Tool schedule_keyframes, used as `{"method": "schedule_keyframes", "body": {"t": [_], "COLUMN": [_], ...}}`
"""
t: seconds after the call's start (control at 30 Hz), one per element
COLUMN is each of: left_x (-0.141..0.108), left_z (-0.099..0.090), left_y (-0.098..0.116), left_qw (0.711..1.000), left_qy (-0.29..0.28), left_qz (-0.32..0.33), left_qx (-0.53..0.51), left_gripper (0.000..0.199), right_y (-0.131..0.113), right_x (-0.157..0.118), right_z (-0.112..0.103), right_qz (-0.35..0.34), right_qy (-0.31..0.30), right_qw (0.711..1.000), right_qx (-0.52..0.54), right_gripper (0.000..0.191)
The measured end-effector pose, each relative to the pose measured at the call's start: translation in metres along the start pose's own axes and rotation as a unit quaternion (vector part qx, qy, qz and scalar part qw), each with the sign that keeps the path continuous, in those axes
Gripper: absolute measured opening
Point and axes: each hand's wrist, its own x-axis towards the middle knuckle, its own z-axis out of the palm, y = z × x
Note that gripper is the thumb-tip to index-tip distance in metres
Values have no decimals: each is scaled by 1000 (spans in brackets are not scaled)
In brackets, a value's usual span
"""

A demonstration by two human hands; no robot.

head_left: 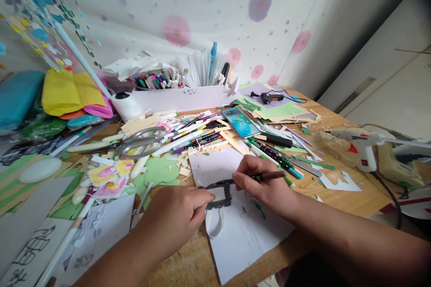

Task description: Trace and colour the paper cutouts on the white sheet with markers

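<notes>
Between my hands lies a small white paper cutout point(220, 194) with a thick black coloured border and a white loop hanging below it. My left hand point(178, 213) pinches its left side with thumb and forefinger. A dark marker pen point(271, 175) is gripped in my right hand point(259, 186), its tip hidden near the black border's upper right corner. Beneath the cutout rests a white sheet of paper point(239, 246) with green and dark streaks.
Scissors point(141, 143) and green paper scraps point(161, 170) lie to the left. Several markers point(276, 154) and a phone point(241, 121) are beyond my hands. A white glue gun point(367, 143) stands at right; a white box point(188, 98) of pens is at the back.
</notes>
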Motion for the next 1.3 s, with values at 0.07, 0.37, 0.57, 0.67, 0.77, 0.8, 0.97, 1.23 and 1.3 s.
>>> {"method": "schedule_keyframes", "body": {"t": [0.07, 0.37, 0.57, 0.67, 0.77, 0.8, 0.97, 1.23, 1.3], "left_x": [0, 1, 3, 2, 3, 3, 4, -1, -4], "left_z": [-1, -1, -3, -3, -2, -2, 1, -23, -31], "left_y": [0, -1, 0, 0, -2, -3, -7, -18, -9], "left_qw": [1000, 999, 998, 998, 997, 997, 995, 986, 992], "left_qy": [-5, -17, -26, -22, -17, -15, 5, 116, 79], "left_qz": [-5, -35, -55, -60, -60, -60, -62, -105, -98], "left_qx": [-2, -10, -14, -24, -41, -46, -72, -55, -27], "left_gripper": [30, 30, 29, 29, 29, 28, 26, 33, 29], "right_y": [-1, -3, -2, 1, 1, 1, -3, -14, -20], "right_x": [0, 1, -1, -3, -6, -7, -11, -33, -41], "right_z": [2, 4, 1, -4, -7, -8, -12, -52, -63], "right_qz": [2, -15, -23, -11, 2, 2, 10, -7, -24], "right_qy": [-24, -23, -26, -3, 9, 11, 13, 198, 214], "right_qw": [1000, 1000, 999, 1000, 1000, 1000, 1000, 970, 968], "right_qx": [8, -10, -4, -10, -24, -25, -10, 139, 131], "right_gripper": [19, 20, 18, 19, 21, 21, 20, 21, 20]}}
